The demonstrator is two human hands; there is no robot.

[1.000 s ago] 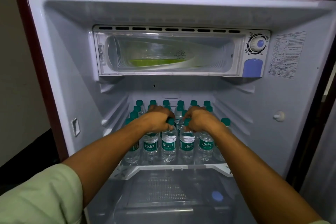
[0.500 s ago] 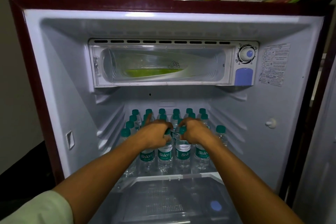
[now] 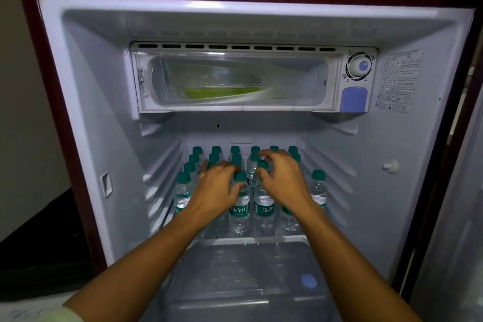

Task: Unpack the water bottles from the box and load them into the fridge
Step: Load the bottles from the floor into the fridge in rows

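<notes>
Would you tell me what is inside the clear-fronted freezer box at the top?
Through the clear-fronted freezer box only a flat green strip shows, low down. Glare blurs the rest, so I cannot tell what else it holds.

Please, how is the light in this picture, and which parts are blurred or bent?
Head view: dim and bluish; a bright glare strip on the fridge ceiling; the right hand slightly motion-blurred; the crisper cover murky; wide-angle lens bows the fridge's sides.

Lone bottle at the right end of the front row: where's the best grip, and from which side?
Grip the lone bottle at its neck just under the green cap, coming from the front and above. It stands upright with open shelf around it, so nothing crowds the grip there.
</notes>
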